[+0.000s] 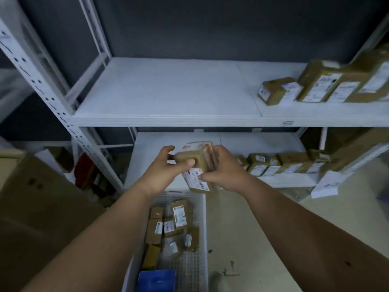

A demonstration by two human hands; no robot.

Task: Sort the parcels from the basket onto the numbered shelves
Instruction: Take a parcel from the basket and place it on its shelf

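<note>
Parcel (194, 163), brown with a white label, held above the white basket (201, 239); left hand (166, 167) and right hand (223, 171) fingers both grasp it.

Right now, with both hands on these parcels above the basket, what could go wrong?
1. The left hand and right hand hold what looks like more than one brown cardboard parcel together; one might slip and drop into the white plastic basket below.
2. Fingers cover part of the white shipping label, and the view is blurred, so the shelf number could be misread.
</note>
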